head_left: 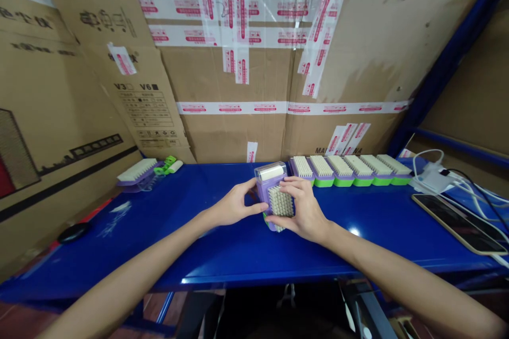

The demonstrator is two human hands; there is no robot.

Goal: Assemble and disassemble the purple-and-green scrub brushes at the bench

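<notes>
2 forearms (139, 262) | left hand (237, 203), right hand (306, 211) gripping 1 purple brush (263, 190) | 6 row brushes (342, 169)

Bright, with glare on blue

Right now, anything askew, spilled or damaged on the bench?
White streaks mark the blue tabletop, left side: scuff or residue, can't tell which. Cables by the phone, far right, lie in a loose tangle.
</notes>
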